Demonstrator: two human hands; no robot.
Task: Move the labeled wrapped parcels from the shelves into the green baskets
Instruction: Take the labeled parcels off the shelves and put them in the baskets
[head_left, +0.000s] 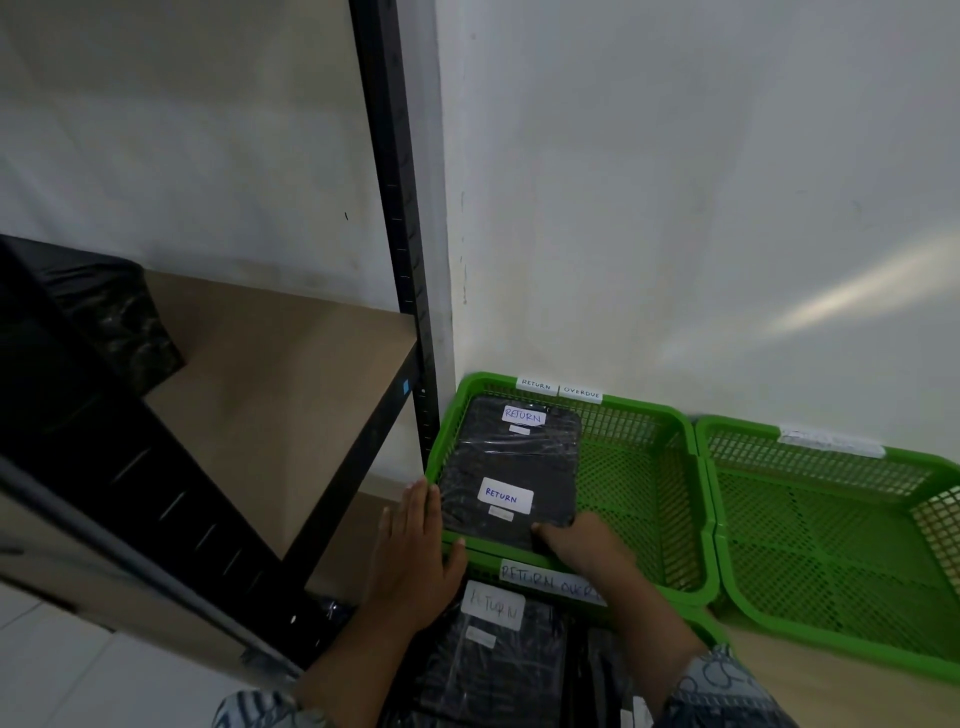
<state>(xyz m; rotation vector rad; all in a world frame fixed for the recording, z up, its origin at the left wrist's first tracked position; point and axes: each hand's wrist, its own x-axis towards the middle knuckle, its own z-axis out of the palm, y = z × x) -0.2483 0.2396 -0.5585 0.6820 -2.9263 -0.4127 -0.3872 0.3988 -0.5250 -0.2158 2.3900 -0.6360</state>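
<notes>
Fingers of my right hand sit curled on the near right corner of the front parcel, thumb on top and the rest tucked under or behind the edge; whether they are pinching it or only pressing I cannot tell. My left hand lies flat and spread wide against the left rim of the near basket, at lower centre of the frame, holding nothing. I read that as bracing: the palm steadies the basket, or squares the parcel to the wall, while the right seats it.

That parcel is black, film-wrapped, and marked RETURN. It rests inside the basket, overlapping a second RETURN parcel farther back, so the two lie shingled along the left side. Tags on the far rim read RETURN and OVERDUE, which would explain the packing to the left and the bare mesh on the right.

A second basket stands touching the first at lower right; it looks empty, and its tag is too blurred to read. Another RETURN parcel, out of focus, lies at bottom centre on what seems to be a stack, apparently waiting its turn.

The shelf at centre left is mostly bare board, with one black-wrapped bundle at far left. My guess is that the job is partway through.
</notes>
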